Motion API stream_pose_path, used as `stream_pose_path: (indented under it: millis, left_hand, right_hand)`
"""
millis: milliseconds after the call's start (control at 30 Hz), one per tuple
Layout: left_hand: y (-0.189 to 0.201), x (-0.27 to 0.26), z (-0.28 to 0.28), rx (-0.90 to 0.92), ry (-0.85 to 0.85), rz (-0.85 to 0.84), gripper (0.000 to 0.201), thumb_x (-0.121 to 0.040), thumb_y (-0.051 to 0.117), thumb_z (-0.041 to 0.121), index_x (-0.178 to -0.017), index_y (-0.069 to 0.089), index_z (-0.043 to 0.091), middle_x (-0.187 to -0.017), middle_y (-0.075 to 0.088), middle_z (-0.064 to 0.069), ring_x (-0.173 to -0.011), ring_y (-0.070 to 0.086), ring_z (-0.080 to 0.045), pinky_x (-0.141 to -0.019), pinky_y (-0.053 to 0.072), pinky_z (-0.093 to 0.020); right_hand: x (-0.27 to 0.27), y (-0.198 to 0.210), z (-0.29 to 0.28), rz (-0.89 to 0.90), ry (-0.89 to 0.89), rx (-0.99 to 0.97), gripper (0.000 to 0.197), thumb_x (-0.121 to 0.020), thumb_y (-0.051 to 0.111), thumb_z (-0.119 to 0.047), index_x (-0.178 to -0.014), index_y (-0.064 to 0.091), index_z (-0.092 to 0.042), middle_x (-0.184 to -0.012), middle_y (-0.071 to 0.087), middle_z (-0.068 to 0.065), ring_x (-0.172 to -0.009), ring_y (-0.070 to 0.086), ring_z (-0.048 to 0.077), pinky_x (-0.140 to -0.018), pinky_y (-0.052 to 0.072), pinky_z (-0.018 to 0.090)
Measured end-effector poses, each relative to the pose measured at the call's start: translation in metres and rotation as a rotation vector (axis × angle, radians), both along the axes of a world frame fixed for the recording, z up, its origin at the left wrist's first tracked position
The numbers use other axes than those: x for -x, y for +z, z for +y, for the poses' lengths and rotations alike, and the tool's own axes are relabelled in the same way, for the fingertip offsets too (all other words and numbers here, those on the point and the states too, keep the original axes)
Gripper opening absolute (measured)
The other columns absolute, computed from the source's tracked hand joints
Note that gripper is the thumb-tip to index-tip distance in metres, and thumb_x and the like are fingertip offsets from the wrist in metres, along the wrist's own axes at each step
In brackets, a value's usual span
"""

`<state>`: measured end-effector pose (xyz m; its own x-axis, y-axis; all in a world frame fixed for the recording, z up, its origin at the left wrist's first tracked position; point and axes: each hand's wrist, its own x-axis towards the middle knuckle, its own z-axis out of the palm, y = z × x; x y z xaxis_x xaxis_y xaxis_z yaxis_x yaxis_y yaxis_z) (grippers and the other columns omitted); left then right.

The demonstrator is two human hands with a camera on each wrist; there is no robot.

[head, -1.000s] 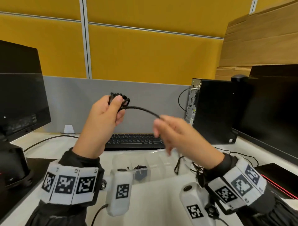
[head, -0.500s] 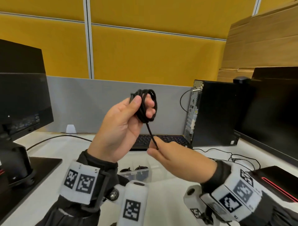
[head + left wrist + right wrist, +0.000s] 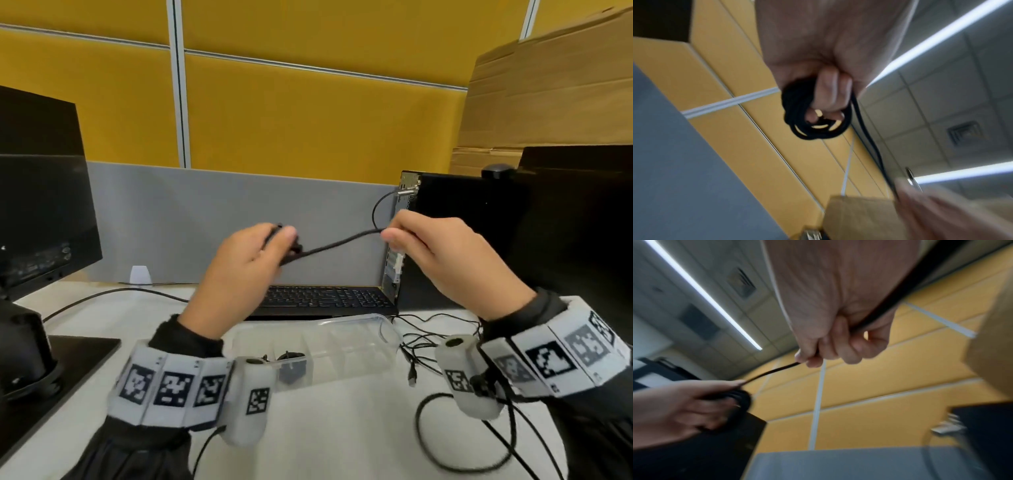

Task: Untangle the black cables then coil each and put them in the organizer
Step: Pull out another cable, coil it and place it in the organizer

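My left hand [image 3: 263, 253] is raised above the desk and grips a small coil of black cable [image 3: 813, 118] wound round its fingers. From the coil a free length of the cable [image 3: 337, 241] runs right to my right hand [image 3: 404, 236], which pinches it at about the same height. In the right wrist view the cable [image 3: 774, 369] passes through the curled fingers and on along the palm. The clear plastic organizer [image 3: 342, 346] lies on the desk below both hands, with a coiled black cable [image 3: 291, 365] in its left compartment. More loose black cables [image 3: 424, 346] lie to its right.
A black keyboard [image 3: 325, 298] sits behind the organizer. A black computer tower [image 3: 462, 240] and a monitor [image 3: 582, 222] stand on the right. Another monitor [image 3: 41, 192] and its stand [image 3: 27, 353] occupy the left. A cable loop [image 3: 462, 435] lies at the desk's front right.
My left hand turned over so the coil is now mostly hidden behind it. My right hand rose from below the coil to the right, drawing the free cable out sideways.
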<state>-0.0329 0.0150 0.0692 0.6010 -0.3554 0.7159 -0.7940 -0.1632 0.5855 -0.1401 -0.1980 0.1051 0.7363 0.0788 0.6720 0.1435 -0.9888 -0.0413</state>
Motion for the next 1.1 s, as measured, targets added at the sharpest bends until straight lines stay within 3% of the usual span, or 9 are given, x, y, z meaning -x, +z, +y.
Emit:
stream_pose_path:
  millis: [167,333,533,633,733,900,967,1033,1100]
  left_hand:
    - [0.009,-0.020,0.037,0.134,0.254,0.017,0.046,-0.099,0.041,0.031,-0.081,0.061,-0.007,-0.074,0.061,-0.022,-0.075,0.058,-0.036,-0.073,0.050,-0.054]
    - [0.009,-0.029,0.052,0.154,0.422,0.009,0.049,-0.100,0.038,0.034,-0.082,0.059,-0.007,-0.076,0.059,-0.024,-0.077,0.056,-0.039,-0.072,0.049,-0.055]
    - [0.011,-0.020,0.050,0.134,0.406,0.013,0.048,-0.100,0.038,0.034,-0.087,0.060,-0.007,-0.082,0.061,-0.027,-0.081,0.058,-0.039,-0.076,0.050,-0.056]
    - [0.014,-0.014,0.046,0.125,0.362,0.038,0.049,-0.099,0.039,0.033,-0.085,0.060,-0.010,-0.079,0.061,-0.028,-0.078,0.058,-0.040,-0.075,0.050,-0.054]
    - [0.014,-0.013,0.045,0.142,0.322,0.096,0.051,-0.099,0.039,0.032,-0.087,0.059,-0.013,-0.080,0.061,-0.031,-0.080,0.057,-0.044,-0.078,0.049,-0.054]
    - [0.015,-0.014,0.048,0.161,0.307,0.154,0.050,-0.099,0.040,0.032,-0.090,0.060,-0.013,-0.086,0.061,-0.033,-0.083,0.058,-0.046,-0.081,0.049,-0.054]
    - [0.016,-0.014,0.050,0.161,0.318,0.178,0.049,-0.098,0.040,0.033,-0.092,0.060,-0.011,-0.089,0.062,-0.032,-0.085,0.059,-0.044,-0.081,0.049,-0.052]
    - [0.016,-0.014,0.052,0.160,0.321,0.191,0.048,-0.098,0.040,0.033,-0.094,0.060,-0.010,-0.091,0.062,-0.032,-0.086,0.060,-0.041,-0.080,0.051,-0.049]
    - [0.016,-0.015,0.052,0.146,0.316,0.182,0.048,-0.098,0.040,0.033,-0.095,0.060,-0.010,-0.092,0.061,-0.032,-0.084,0.060,-0.039,-0.079,0.051,-0.047]
  right_hand:
    - [-0.008,-0.028,-0.049,0.390,-0.055,-0.078,0.028,-0.094,0.029,-0.043,-0.071,0.038,-0.030,-0.065,0.046,-0.008,-0.059,0.046,0.008,-0.059,0.038,0.019]
    - [-0.007,-0.054,-0.063,0.731,-0.058,-0.168,0.025,-0.096,0.044,-0.038,-0.074,0.051,-0.029,-0.062,0.055,-0.007,-0.052,0.045,-0.001,-0.059,0.038,0.012]
    - [-0.019,-0.054,-0.052,0.734,-0.099,-0.464,0.021,-0.099,0.042,-0.026,-0.083,0.051,-0.017,-0.067,0.066,0.006,-0.043,0.059,0.013,-0.043,0.045,0.018]
    - [-0.024,-0.051,-0.042,0.614,0.083,-0.817,0.023,-0.101,0.038,-0.026,-0.086,0.047,-0.010,-0.081,0.070,0.011,-0.069,0.069,0.034,-0.065,0.058,0.036]
    - [-0.026,-0.050,-0.035,0.503,0.362,-1.020,0.024,-0.099,0.036,-0.030,-0.085,0.045,-0.013,-0.102,0.071,0.006,-0.097,0.068,0.028,-0.096,0.045,0.044]
    - [-0.025,-0.051,-0.036,0.311,0.240,-0.641,0.035,-0.096,0.028,-0.041,-0.090,0.047,-0.012,-0.115,0.065,-0.020,-0.107,0.059,0.028,-0.106,0.035,0.049]
    - [-0.026,-0.052,-0.046,0.289,0.062,-0.473,0.032,-0.099,0.026,-0.040,-0.097,0.052,-0.021,-0.108,0.057,-0.029,-0.103,0.056,0.013,-0.109,0.023,0.056]
    - [-0.029,-0.055,-0.062,0.302,-0.118,-0.326,0.024,-0.101,0.025,-0.037,-0.102,0.049,-0.041,-0.118,0.051,-0.020,-0.124,0.039,0.010,-0.114,0.001,0.054]
    - [-0.029,-0.056,-0.074,0.312,-0.285,-0.136,0.022,-0.100,0.028,-0.039,-0.112,0.047,-0.040,-0.146,0.035,-0.010,-0.140,0.018,0.019,-0.112,-0.004,0.052]
